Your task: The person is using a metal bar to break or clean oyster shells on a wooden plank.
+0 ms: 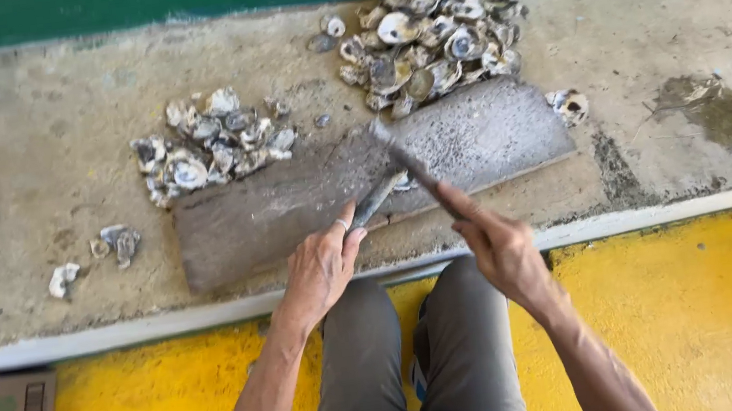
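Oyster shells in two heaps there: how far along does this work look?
A smaller heap of opened shells lies left of the stone slab, so some look done. In hand: the left hand steadies an oyster on the slab while the right hand holds a hammer over it. The larger heap behind the slab may be what is left, though I cannot tell.

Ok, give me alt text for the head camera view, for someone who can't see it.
A person's left hand steadies an oyster on a grey slab while the right hand holds a small hammer over it. Two shell piles lie behind on a concrete ledge.
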